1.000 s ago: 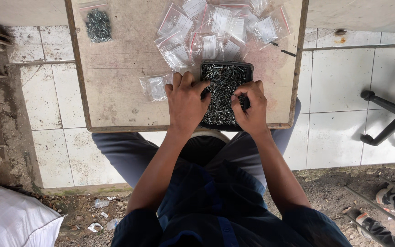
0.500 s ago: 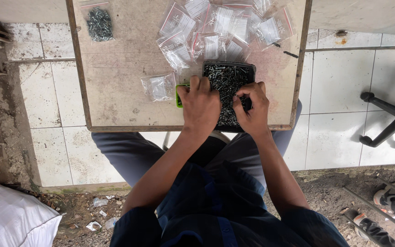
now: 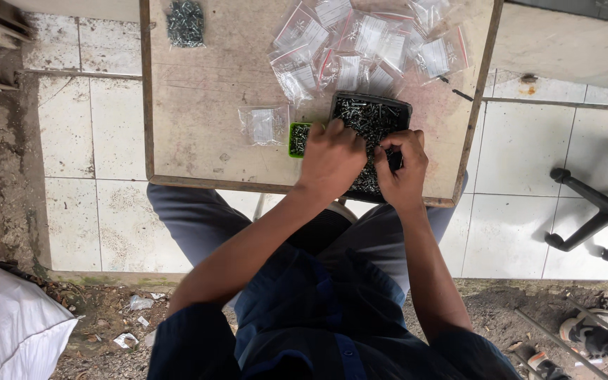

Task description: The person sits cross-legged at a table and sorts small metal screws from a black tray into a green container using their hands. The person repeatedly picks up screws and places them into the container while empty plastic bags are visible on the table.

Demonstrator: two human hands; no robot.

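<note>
Screws [image 3: 369,116] in the black tray [image 3: 402,107], small, hard and slippery, we pinch singly under our curled left hand [image 3: 332,158] and closed right hand [image 3: 402,169].

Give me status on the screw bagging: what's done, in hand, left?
Done: a heap of filled clear bags lies at the table's far side, one more bag by itself, and a bag of dark screws far left. In hand: left hand and right hand both work in the black tray, beside a small green tub. Left: the tray looks well stocked with screws.
</note>
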